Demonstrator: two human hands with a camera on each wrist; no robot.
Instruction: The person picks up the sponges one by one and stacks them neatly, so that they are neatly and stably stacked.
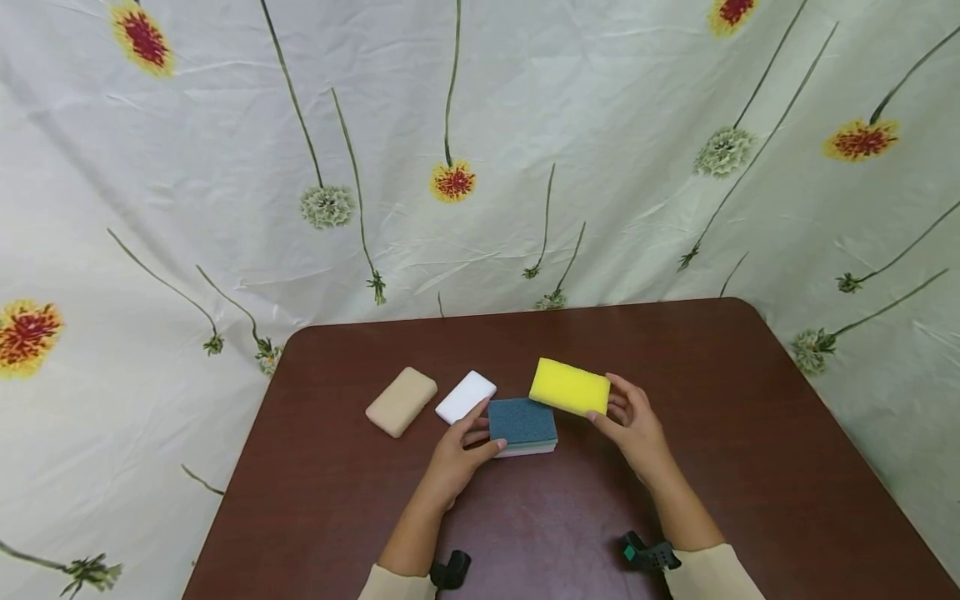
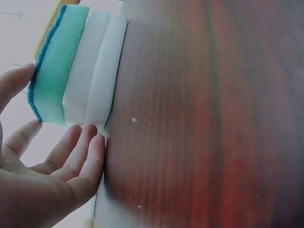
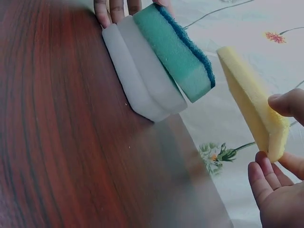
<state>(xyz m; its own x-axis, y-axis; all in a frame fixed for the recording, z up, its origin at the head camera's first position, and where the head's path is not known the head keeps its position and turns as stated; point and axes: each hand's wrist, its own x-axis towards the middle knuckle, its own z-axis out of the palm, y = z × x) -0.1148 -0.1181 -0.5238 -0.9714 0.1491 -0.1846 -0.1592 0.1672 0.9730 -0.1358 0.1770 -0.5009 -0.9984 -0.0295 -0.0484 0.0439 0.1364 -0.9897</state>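
Observation:
My right hand (image 1: 633,425) pinches one end of a yellow sponge (image 1: 570,387), thumb on one side and fingers on the other. The sponge is raised and tilted beside a stack, overlapping its far right corner in the head view. On top of that stack lies a green sponge (image 3: 178,59) with a dark blue scouring layer (image 1: 522,421) facing up. Two white sponges (image 2: 97,71) lie flat beneath it. At the stack's left end is my left hand (image 1: 456,458), its fingertips right at the sponges' edges and its thumb beside the green one.
Left of the stack, a white block (image 1: 465,395) lies on the brown table (image 1: 315,517), partly behind my left fingers. Farther left rests a beige sponge (image 1: 401,402). A flowered white cloth (image 1: 480,242) hangs behind the table.

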